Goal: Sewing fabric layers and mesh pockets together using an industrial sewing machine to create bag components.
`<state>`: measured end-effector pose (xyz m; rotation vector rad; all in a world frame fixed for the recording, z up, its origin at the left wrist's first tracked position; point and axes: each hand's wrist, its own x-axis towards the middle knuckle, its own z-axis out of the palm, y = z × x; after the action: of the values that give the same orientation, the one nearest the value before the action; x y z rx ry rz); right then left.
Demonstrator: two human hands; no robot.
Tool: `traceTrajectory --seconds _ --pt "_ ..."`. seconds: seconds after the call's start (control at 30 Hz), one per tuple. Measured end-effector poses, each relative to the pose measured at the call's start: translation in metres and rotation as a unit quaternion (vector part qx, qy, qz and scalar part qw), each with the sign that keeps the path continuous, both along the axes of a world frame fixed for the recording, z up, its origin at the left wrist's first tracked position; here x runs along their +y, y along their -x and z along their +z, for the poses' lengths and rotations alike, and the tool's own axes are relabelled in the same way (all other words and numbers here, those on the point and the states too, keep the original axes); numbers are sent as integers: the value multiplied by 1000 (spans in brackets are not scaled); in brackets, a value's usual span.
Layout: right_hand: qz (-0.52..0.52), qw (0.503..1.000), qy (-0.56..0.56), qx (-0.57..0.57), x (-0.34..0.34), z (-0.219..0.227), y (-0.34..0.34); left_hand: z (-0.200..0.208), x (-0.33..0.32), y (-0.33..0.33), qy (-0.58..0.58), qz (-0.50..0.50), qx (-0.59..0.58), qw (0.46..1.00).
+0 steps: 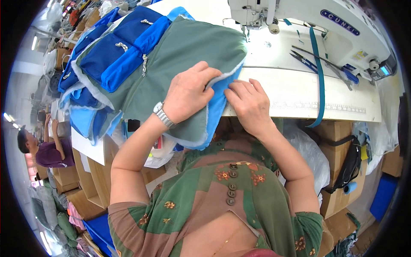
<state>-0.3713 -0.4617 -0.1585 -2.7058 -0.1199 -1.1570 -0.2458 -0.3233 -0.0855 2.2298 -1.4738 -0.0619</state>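
A grey-green fabric panel [188,47] with a blue lining [219,96] lies over the table's front edge, its lower corner hanging above my lap. Dark blue mesh pockets [102,60] with zips and cord pulls, and a bright blue fabric strip [122,64], are attached at its left. My left hand [188,92], with a silver watch on the wrist, pinches the panel near its right edge. Beside it, my right hand [250,105] has its curled fingertips closed on the lining's edge. The panel's far corner reaches close to the sewing machine [257,13] needle area.
On the white table [291,92] to the right lie dark-bladed scissors [319,58], snips [304,62] and a teal strap [319,81] hanging over the front edge. Cardboard boxes [336,167] and a black pouch [346,169] are below. Another person [53,150] is at far left.
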Motion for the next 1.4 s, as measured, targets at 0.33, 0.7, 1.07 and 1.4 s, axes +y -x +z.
traceTrajectory --seconds 0.33,0.7,1.07,1.4 --pt "-10 999 -44 -20 15 -14 8 0 2 0 3 -13 -15 1000" --pt "75 997 -13 -7 10 -12 3 -7 0 1 0 -25 -64 998" --pt "60 997 -39 -8 16 -13 8 -12 2 13 -83 -113 -154 978" --pt "18 999 -48 3 19 -11 10 14 11 -1 -163 -150 -25 975"
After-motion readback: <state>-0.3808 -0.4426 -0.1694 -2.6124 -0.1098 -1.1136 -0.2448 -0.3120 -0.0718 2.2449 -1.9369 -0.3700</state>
